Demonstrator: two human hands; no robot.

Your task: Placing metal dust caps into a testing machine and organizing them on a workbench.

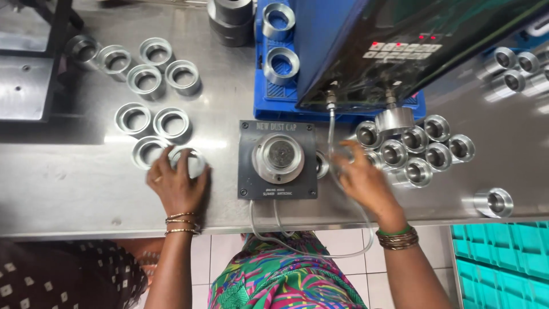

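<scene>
My left hand rests on a shiny metal ring at the near left of the steel bench, fingers curled over its rim. My right hand is blurred and reaches into a cluster of metal sleeves right of a dark fixture plate. On that plate sits a round metal part. Whether the right hand grips a sleeve I cannot tell.
Several more rings lie across the left of the bench. A blue tray with rings stands behind the fixture, under a dark control panel. One sleeve sits alone at right. Teal crates are below right.
</scene>
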